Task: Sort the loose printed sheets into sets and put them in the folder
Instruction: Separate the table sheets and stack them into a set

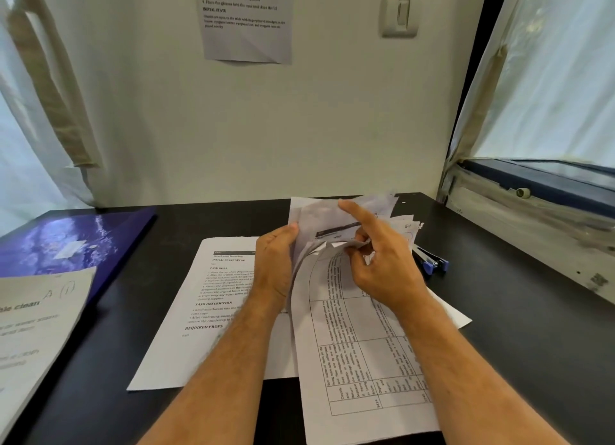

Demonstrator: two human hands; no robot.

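Here, one head view looks down on a black desk (519, 328) set against a pale wall.
Left hand: the left hand (274, 265) holds the left edge of a raised bundle of sheets (319, 218), fingers curled round the paper, thumb tip on its front.
Right hand: the right hand (379, 265) grips the same bundle from the right; the index finger points up and left across the top page, the other fingers are curled and pinch the folded lower edges.
Bundle of sheets: lifted off the desk between both hands, pages fanned and bent, several corners showing at the upper right, one with handwriting.
Table sheet: a sheet with a printed grid (359, 361) hangs from the bundle toward the near desk edge, its lower part lying on the desk under the right forearm.
Text sheet: a printed page (213, 311) lies flat on the desk, just left of the hands, partly covered by the left forearm and the grid sheet.
Folder: a glossy blue folder (66, 241) lies closed at the far left of the desk, well apart from the hands.
Left pile: a page with large print and a pen mark (36, 324) overlaps the folder's near corner.
Stapler: a dark stapler with blue ends (431, 261) sits on the desk just right of the right hand.
Wall: a printed notice (246, 21) and a light switch (401, 13) hang above.
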